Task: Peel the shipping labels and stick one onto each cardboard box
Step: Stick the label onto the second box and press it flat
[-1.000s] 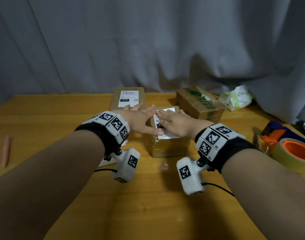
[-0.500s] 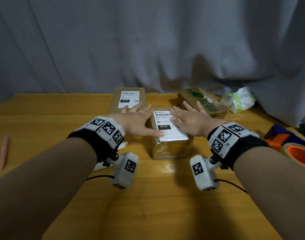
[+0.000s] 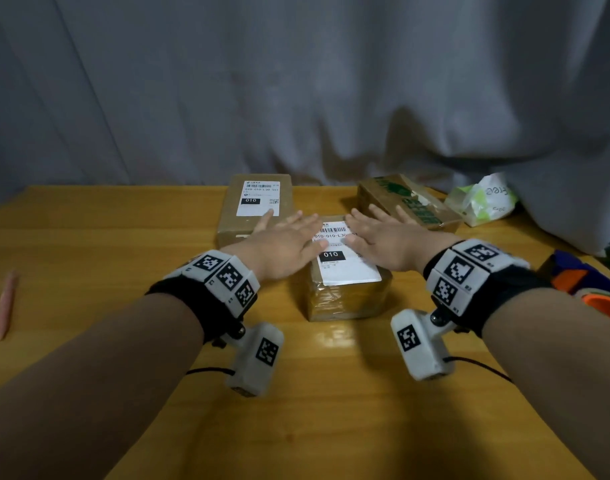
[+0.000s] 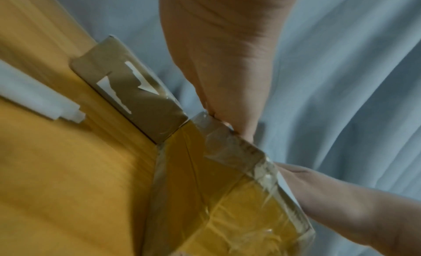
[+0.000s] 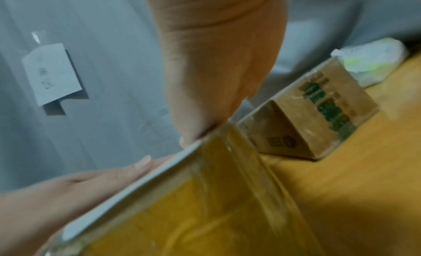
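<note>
A small tape-wrapped cardboard box (image 3: 345,299) stands mid-table with a white shipping label (image 3: 346,271) stuck on its top. My left hand (image 3: 289,237) lies flat with straight fingers on the label's left edge. My right hand (image 3: 386,237) lies flat on the label's right side. In the wrist views the left hand (image 4: 223,62) and the right hand (image 5: 216,71) press down on the box top (image 5: 205,206). A labelled box (image 3: 255,206) sits at the back left. A green-printed box (image 3: 407,202) at the back right shows no label.
A tissue pack (image 3: 483,199) lies behind the green-printed box. An orange tape roll (image 3: 605,303) sits at the right table edge and a pink pen (image 3: 5,303) at the far left. White sheets (image 4: 34,98) lie left of the boxes. A grey curtain hangs behind.
Both hands have slid apart from the label's middle towards its sides and farther end, so the print in the middle shows. The box has stayed in place.
</note>
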Available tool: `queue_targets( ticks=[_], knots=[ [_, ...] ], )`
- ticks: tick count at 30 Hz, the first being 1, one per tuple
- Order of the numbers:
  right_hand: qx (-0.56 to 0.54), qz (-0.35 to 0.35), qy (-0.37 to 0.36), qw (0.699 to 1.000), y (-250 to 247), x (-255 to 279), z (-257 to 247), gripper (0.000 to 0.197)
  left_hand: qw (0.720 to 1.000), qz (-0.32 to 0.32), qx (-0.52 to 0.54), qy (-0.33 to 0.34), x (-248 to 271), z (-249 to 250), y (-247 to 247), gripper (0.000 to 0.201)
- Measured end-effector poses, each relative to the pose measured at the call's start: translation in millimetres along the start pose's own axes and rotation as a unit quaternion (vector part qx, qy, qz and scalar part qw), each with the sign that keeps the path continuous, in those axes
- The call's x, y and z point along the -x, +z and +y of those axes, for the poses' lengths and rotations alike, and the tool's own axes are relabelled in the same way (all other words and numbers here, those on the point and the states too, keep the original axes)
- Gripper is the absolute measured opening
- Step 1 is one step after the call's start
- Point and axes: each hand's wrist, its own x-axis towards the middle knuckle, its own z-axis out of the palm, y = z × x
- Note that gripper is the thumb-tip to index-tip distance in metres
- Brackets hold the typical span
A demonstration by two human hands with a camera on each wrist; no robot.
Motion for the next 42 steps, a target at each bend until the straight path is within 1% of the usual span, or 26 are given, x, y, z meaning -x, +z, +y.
queue_targets(
  ticks=[2, 3, 4, 6, 8, 9, 14, 16, 18, 20, 24, 29, 31, 34, 36, 38, 39, 40, 42],
  knots=[
    [0.065, 0.009, -0.015, 0.998, -8, -2, -1, 0.059, 0.999, 0.017, 0.043, 0.001, 1, -5, 2, 0.052],
    [0.068, 0.024, -0.032, 0.997, -10, -4, -4, 0.059, 0.999, 0.024, 0.048, -0.002, 0, -7, 2, 0.050],
    [0.047, 0.036, -0.050, 0.997, -9, -6, -10, 0.059, 0.999, 0.026, 0.042, -0.008, -1, -8, 2, 0.049],
    [-0.033, 0.038, -0.071, 0.996, -1, -8, -25, 0.060, 0.999, 0.024, 0.015, -0.017, -2, -6, 2, 0.050],
    [-0.085, 0.028, -0.059, 0.994, 10, -10, -35, 0.059, 1.000, 0.023, -0.005, -0.020, -2, -3, 2, 0.050],
    [-0.091, 0.026, -0.047, 0.994, 12, -12, -35, 0.059, 0.999, 0.021, -0.009, -0.023, -2, -2, 2, 0.050],
    [-0.052, 0.016, 0.012, 0.998, 10, -8, -8, 0.062, 0.999, 0.017, -0.024, -0.040, 0, 0, 2, 0.051],
    [-0.014, 0.025, 0.016, 0.999, 8, -6, -6, 0.061, 0.998, 0.017, -0.032, -0.051, 0, 3, 2, 0.052],
    [0.046, 0.047, -0.011, 0.998, 5, -6, -13, 0.057, 0.997, 0.022, -0.039, -0.064, 1, 4, 2, 0.054],
    [0.062, 0.061, -0.043, 0.995, 5, -8, -23, 0.054, 0.996, 0.029, -0.048, -0.076, 1, 5, 3, 0.055],
    [0.008, 0.054, -0.049, 0.997, 10, -4, -34, 0.054, 0.995, 0.047, -0.033, -0.080, 2, 3, 7, 0.055],
    [-0.012, 0.040, -0.090, 0.995, 18, 14, -41, 0.057, 0.994, 0.054, 0.017, -0.088, -1, -4, 12, 0.050],
    [-0.031, 0.041, -0.099, 0.994, 21, 23, -43, 0.058, 0.994, 0.050, 0.020, -0.094, -1, -4, 11, 0.048],
    [-0.036, 0.022, -0.121, 0.992, 24, 35, -46, 0.061, 0.995, 0.035, 0.011, -0.091, 0, -2, 8, 0.048],
    [-0.063, -0.007, -0.144, 0.988, 24, 36, -44, 0.062, 0.995, 0.017, -0.006, -0.094, 2, 0, 4, 0.049],
    [-0.170, -0.019, -0.145, 0.974, 17, 36, -36, 0.059, 0.994, 0.012, -0.051, -0.091, 3, 5, -4, 0.051],
    [-0.223, -0.003, -0.134, 0.966, 13, 35, -30, 0.057, 0.993, 0.023, -0.083, -0.082, 3, 8, -8, 0.052],
    [-0.236, 0.018, -0.120, 0.964, 11, 33, -24, 0.053, 0.990, 0.044, -0.115, -0.064, 3, 13, -11, 0.053],
    [-0.170, 0.042, -0.095, 0.980, 11, 31, -19, 0.048, 0.982, 0.086, -0.167, -0.003, 4, 24, -14, 0.050]
  ],
)
